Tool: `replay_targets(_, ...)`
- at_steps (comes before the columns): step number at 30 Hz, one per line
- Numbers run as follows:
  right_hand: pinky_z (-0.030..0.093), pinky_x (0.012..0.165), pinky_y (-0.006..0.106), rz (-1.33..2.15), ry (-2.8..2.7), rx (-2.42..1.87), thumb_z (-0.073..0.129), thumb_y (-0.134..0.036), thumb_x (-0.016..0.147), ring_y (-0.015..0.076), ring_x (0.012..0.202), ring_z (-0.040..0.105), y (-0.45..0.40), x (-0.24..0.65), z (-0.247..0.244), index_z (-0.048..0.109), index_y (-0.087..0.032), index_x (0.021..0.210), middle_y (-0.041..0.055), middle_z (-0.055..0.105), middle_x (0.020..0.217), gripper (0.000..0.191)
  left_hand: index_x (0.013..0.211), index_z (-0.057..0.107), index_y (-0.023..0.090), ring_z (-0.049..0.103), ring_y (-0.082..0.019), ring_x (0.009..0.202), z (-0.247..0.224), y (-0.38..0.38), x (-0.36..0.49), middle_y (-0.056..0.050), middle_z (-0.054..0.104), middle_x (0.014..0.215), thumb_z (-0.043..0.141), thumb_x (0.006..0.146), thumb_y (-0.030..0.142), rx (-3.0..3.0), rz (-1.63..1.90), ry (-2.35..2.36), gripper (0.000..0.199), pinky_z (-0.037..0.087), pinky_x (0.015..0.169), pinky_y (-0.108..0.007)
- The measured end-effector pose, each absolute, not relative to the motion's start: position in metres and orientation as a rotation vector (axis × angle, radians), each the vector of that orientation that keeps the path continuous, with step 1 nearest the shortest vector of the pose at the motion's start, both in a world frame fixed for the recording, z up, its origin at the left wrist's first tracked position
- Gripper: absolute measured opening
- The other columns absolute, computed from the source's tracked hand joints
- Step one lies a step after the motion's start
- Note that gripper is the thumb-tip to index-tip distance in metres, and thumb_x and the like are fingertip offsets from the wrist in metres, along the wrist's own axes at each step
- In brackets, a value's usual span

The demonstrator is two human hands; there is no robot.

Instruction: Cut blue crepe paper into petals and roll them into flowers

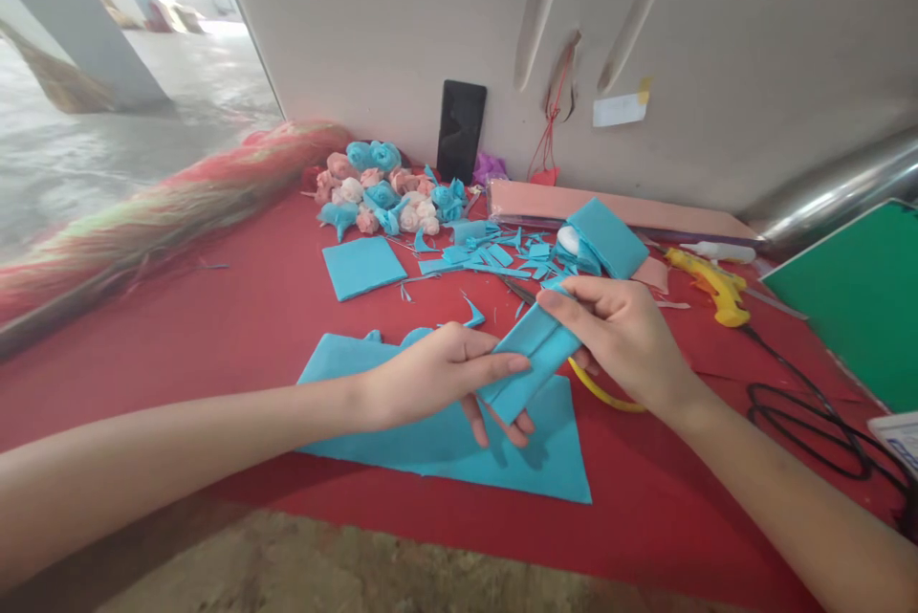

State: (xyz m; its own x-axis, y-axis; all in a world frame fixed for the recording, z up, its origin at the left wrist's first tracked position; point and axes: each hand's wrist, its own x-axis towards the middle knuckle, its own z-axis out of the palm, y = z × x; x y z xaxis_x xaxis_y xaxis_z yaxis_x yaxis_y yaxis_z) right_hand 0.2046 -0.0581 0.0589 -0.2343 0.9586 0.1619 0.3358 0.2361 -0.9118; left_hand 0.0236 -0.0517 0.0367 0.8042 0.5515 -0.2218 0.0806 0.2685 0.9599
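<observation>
Both hands hold a folded strip of blue crepe paper (pixel 539 355) above the red table. My left hand (pixel 445 369) pinches its lower left end between thumb and fingers. At the upper right end, my right hand (pixel 617 331) grips it with thumb on top. Beneath lies a larger blue sheet (pixel 531 450), partly covered by my left arm. Scissors with a yellow handle (pixel 606 393) lie under my right hand, mostly hidden. Farther off are a blue square piece (pixel 363 267) and many blue scraps (pixel 494 254).
Blue, pink and white paper flowers (pixel 383 187) are heaped at the back. A black phone (pixel 461 130) leans on the wall. A yellow glue gun (pixel 710 286) with a black cord (pixel 810 431) lies right, near a green board (pixel 861 297). A blue stack (pixel 609 238) stands behind my right hand.
</observation>
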Motion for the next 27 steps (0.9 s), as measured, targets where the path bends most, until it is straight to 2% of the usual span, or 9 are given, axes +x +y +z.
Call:
replay_targets(5, 0.028, 0.028, 0.012, 0.943, -1.645, -1.238, 0.056, -0.042, 0.08, 0.0029, 0.029, 0.038, -0.053, 0.211, 0.063, 0.046, -0.016, 0.056, -0.0071, 0.041, 0.037, 0.037, 0.073, 0.059, 0.012, 0.068, -0.016, 0.062, 0.038, -0.047, 0.024, -0.006, 0.071, 0.072, 0.049, 0.086, 0.03, 1.22, 0.432, 0.625, 0.024, 0.051, 0.047, -0.019)
replay_targets(11, 0.031, 0.031, 0.012, 0.91, -1.584, -1.231, 0.056, -0.041, 0.081, 0.0029, 0.032, 0.041, -0.046, 0.223, 0.066, 0.047, -0.016, 0.059, -0.0067, 0.045, 0.04, 0.035, 0.062, 0.059, 0.012, 0.065, -0.013, 0.055, 0.036, -0.033, 0.019, -0.005, 0.07, 0.062, 0.054, 0.083, 0.032, 1.289, 0.645, 0.713, 0.03, 0.05, 0.052, -0.019)
replay_targets(15, 0.035, 0.037, 0.012, 1.011, -1.652, -1.231, 0.058, -0.036, 0.08, 0.0023, 0.038, 0.044, -0.044, 0.226, 0.068, 0.05, -0.014, 0.061, -0.0058, 0.046, 0.046, 0.03, 0.058, 0.057, 0.012, 0.057, -0.009, 0.052, 0.03, -0.024, 0.013, 0.0, 0.06, 0.053, 0.058, 0.079, 0.033, 1.314, 0.846, 0.818, 0.03, 0.046, 0.054, -0.018)
replay_targets(20, 0.032, 0.04, 0.013, 1.263, -1.764, -1.212, 0.06, -0.03, 0.079, 0.0016, 0.041, 0.041, -0.048, 0.219, 0.067, 0.056, -0.013, 0.066, -0.0056, 0.046, 0.047, 0.021, 0.069, 0.055, 0.016, 0.054, -0.01, 0.062, 0.033, -0.02, 0.015, 0.003, 0.056, 0.065, 0.054, 0.08, 0.031, 1.105, 1.064, 0.763, 0.018, 0.047, 0.06, -0.02)
replay_targets(24, 0.032, 0.039, 0.014, 1.329, -1.675, -1.205, 0.055, -0.031, 0.081, 0.002, 0.039, 0.043, -0.052, 0.207, 0.06, 0.053, -0.014, 0.07, -0.005, 0.051, 0.05, 0.021, 0.081, 0.058, 0.017, 0.055, -0.014, 0.062, 0.031, -0.02, 0.021, -0.002, 0.061, 0.072, 0.039, 0.083, 0.047, 1.011, 0.981, 0.582, 0.035, 0.047, 0.054, -0.023)
replay_targets(27, 0.036, 0.037, 0.016, 1.347, -1.587, -1.194, 0.052, -0.035, 0.082, 0.0046, 0.04, 0.049, -0.053, 0.2, 0.053, 0.052, -0.015, 0.076, -0.0028, 0.056, 0.059, 0.021, 0.087, 0.059, 0.018, 0.058, -0.017, 0.075, 0.027, -0.026, 0.024, -0.004, 0.064, 0.082, 0.044, 0.082, 0.046, 1.117, 0.909, 0.562, 0.032, 0.048, 0.058, -0.024)
